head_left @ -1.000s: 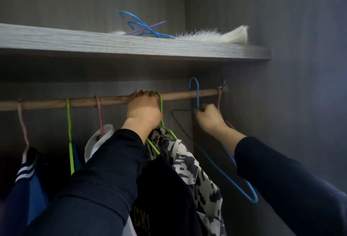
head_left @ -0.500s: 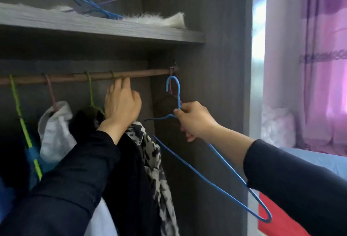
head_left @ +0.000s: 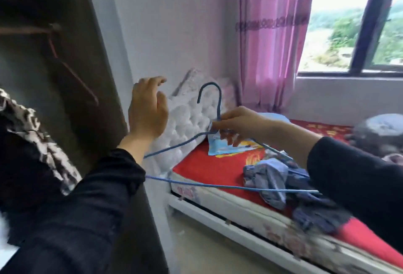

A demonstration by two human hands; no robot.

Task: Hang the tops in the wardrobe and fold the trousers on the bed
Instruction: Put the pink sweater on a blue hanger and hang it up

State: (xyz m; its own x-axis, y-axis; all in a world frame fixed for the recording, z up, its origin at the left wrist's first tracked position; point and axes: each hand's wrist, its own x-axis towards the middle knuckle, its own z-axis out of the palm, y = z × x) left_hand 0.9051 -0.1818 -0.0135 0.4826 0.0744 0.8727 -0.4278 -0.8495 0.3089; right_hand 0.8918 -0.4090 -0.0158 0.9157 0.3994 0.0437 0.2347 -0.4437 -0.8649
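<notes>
My right hand point(head_left: 235, 124) pinches a blue wire hanger point(head_left: 209, 103) at the neck below its hook, holding it in the air over the bed's head end. My left hand point(head_left: 147, 110) is raised beside the wardrobe's side panel point(head_left: 109, 90), fingers relaxed and holding nothing. A crumpled pile of blue and dark clothes point(head_left: 283, 184) lies on the red bed cover point(head_left: 209, 169). At the far left, a black-and-white patterned top point(head_left: 37, 134) hangs in the wardrobe, and a reddish hanger point(head_left: 72, 71) hangs from the rail point(head_left: 26, 30).
A white tufted headboard point(head_left: 192, 108) stands against the wall. A blue printed pillow point(head_left: 231, 145) lies at the bed's head. Pink curtains point(head_left: 272, 34) and a window point(head_left: 353, 23) are behind the bed. A grey bundle point(head_left: 379, 134) sits at the right on the bed.
The view has swung right from the wardrobe to the bed. My right hand has carried the blue hanger off the rail and out over the bed. My left hand has left the rail.
</notes>
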